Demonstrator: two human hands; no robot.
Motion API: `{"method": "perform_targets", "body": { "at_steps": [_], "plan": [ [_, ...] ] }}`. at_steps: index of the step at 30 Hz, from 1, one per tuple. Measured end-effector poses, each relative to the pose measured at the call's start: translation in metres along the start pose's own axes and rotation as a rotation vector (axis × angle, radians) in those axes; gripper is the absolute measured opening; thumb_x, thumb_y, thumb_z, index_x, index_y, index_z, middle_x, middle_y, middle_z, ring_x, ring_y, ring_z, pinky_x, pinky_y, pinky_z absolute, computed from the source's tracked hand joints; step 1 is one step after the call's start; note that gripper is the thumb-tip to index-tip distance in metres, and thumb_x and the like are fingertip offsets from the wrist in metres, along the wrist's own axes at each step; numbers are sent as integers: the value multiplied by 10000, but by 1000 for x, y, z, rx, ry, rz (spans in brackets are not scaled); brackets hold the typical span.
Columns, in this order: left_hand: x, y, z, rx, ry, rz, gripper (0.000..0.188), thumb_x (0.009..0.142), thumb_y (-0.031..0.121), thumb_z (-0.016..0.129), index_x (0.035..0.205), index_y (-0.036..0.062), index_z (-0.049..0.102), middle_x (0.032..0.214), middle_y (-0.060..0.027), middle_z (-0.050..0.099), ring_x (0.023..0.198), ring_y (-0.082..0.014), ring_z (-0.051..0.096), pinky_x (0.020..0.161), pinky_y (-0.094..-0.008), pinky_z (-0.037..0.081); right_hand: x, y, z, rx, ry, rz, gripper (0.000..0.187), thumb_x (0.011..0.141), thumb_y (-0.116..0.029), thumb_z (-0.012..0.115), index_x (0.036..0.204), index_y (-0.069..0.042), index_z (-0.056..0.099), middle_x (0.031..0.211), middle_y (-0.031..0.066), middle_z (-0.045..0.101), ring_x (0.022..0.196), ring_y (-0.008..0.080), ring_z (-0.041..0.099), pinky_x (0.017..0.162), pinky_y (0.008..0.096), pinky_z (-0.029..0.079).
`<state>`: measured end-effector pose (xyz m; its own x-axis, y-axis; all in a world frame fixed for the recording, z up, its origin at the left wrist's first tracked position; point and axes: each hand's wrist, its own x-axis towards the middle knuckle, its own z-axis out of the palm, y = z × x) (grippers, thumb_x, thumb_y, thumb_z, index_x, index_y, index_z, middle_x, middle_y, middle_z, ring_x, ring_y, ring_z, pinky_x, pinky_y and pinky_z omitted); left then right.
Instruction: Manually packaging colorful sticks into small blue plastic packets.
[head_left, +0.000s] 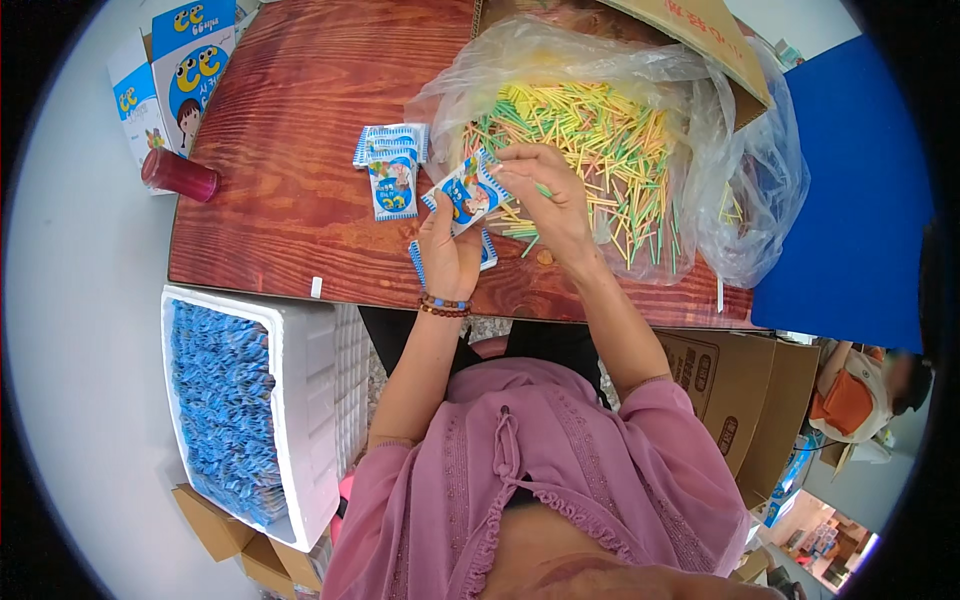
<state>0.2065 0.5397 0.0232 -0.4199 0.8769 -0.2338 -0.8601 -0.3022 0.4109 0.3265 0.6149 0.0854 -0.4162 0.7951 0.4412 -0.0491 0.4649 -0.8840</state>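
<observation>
My left hand (447, 258) grips a small blue-and-white printed packet (466, 198) over the front part of the table. At the packet's upper right end are the fingertips of my right hand (552, 205), curled closed. A short green stick (543, 189) shows between the right hand's fingers; whether they also pinch the packet's edge is hard to see. Just left of the held packet lie several similar packets (393, 185), overlapping. Another packet (488, 250) is partly hidden under my left hand. Beyond my right hand, thin yellow, green and pink sticks (590, 125) spread in a heap.
The sticks lie on a clear plastic bag (745, 200) by an open cardboard box (690, 40). A red-capped jar-like container (180, 175) and printed cartons (190, 75) stand at the left edge. Below left, a white foam box (305, 370) holds many blue packets. Cardboard boxes (735, 385) sit lower right.
</observation>
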Motion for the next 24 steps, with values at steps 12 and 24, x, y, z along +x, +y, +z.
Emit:
{"method": "perform_targets", "body": {
  "at_steps": [12, 24],
  "plan": [
    [8, -18, 3, 13, -143, -13, 306, 951, 285, 566, 1178, 79, 565, 1163, -25, 617, 1022, -147, 579, 891, -332, 450, -16, 1, 1, -17, -84, 280, 207, 920, -91, 559, 1084, 3, 645, 934, 8, 652, 921, 103, 589, 831, 249, 455],
    [10, 0, 8, 599, -20, 313, 411, 898, 73, 617, 1285, 7, 495, 1180, -83, 598, 1040, -134, 566, 829, -248, 483, -21, 48, -35, -476, -73, -33, 155, 891, -125, 589, 951, -7, 669, 743, 131, 607, 720, 245, 589, 670, 309, 455]
  ]
}}
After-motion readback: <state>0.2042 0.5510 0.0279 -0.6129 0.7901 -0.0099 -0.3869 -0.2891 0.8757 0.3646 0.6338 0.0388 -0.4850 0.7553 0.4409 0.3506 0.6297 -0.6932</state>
